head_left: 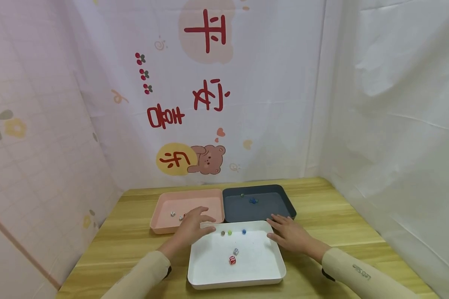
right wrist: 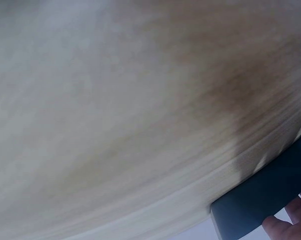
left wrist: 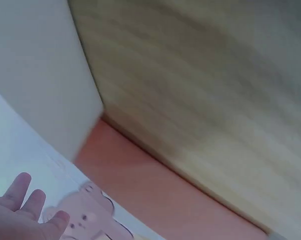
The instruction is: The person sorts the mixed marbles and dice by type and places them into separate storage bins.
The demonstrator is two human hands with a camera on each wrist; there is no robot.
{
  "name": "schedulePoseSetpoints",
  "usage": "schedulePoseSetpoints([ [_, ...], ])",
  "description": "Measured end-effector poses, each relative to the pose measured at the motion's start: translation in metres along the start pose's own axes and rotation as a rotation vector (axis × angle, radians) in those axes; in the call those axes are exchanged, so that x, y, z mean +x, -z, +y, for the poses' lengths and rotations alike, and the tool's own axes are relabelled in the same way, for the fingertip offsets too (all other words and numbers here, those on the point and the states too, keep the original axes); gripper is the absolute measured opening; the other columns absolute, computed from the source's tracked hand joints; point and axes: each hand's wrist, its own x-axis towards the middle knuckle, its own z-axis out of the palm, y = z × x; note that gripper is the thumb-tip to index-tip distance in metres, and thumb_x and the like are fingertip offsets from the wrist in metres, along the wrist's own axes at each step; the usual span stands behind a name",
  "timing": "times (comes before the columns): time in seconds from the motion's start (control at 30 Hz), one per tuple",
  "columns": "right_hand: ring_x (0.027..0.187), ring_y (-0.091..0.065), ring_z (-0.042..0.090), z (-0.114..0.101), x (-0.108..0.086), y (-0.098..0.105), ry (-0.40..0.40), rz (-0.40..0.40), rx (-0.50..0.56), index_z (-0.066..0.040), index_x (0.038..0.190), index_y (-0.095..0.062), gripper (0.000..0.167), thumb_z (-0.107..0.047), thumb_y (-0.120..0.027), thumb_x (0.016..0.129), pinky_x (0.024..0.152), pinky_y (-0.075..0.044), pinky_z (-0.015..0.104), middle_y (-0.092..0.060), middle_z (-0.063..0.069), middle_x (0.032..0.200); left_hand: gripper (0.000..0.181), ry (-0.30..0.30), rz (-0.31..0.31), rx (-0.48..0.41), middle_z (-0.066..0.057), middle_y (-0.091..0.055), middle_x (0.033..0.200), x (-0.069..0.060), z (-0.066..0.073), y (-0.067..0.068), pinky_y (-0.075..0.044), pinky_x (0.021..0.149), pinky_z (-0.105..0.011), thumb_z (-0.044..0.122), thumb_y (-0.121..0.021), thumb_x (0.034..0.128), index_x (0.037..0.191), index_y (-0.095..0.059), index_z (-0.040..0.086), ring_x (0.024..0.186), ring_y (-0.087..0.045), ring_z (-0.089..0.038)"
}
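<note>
A white tray (head_left: 254, 270) lies nearest on the table, holding a red die (head_left: 232, 260), a whitish die (head_left: 236, 251) and small brown (head_left: 222, 233), yellow-green (head_left: 230, 232) and blue (head_left: 244, 231) beads. My left hand (head_left: 191, 227) hovers between the white tray's left side and the pink tray (head_left: 209, 200), fingers spread and holding nothing. Over the white tray's back right corner is my right hand (head_left: 292, 236), fingers extended; whether it touches the rim I cannot tell. White dice (head_left: 173, 214) lie in the pink tray, with a red piece partly hidden by the left hand.
Behind the white tray, a dark grey tray (head_left: 273, 209) stands beside the pink one, with small blue (head_left: 252, 200) and green (head_left: 242, 195) pieces inside. All rest on a wood-grain table (head_left: 333, 220). Printed white cloth (head_left: 269, 104) encloses the back and sides.
</note>
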Motion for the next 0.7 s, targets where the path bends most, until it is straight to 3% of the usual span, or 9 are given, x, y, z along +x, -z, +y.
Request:
schedulePoseSetpoints([
  [0.33,0.135,-0.042,0.045,0.004,0.002,0.000,0.001,-0.006,-0.010,-0.002,0.144,-0.051,0.065,-0.051,-0.048,0.101,0.105,-0.030,0.069,-0.044,0.025,0.147,0.029,-0.057,-0.110,-0.006,-0.012,-0.050,0.144,-0.014,0.028,-0.014,-0.029,0.109,-0.063,0.034,-0.080,0.0846,0.109,-0.078,0.018,0.136,-0.039,-0.036],
  [0.5,0.135,-0.043,0.044,0.006,0.002,-0.003,0.006,0.004,-0.029,-0.004,0.144,-0.052,0.065,-0.052,-0.048,0.101,0.105,-0.031,0.068,-0.045,0.024,0.148,0.029,-0.116,-0.168,0.087,-0.011,-0.053,0.141,-0.021,0.039,-0.024,-0.030,0.109,-0.060,0.039,-0.080,0.0835,0.107,-0.078,0.021,0.134,-0.042,-0.034],
  [0.7,0.134,-0.043,0.044,0.006,0.002,-0.004,0.003,0.006,-0.023,-0.004,0.144,-0.052,0.065,-0.053,-0.049,0.101,0.106,-0.031,0.067,-0.045,0.023,0.148,0.029,-0.114,-0.186,0.167,-0.009,-0.055,0.139,-0.026,0.047,-0.033,-0.029,0.111,-0.056,0.044,-0.081,0.0803,0.102,-0.080,0.025,0.136,-0.042,-0.030],
])
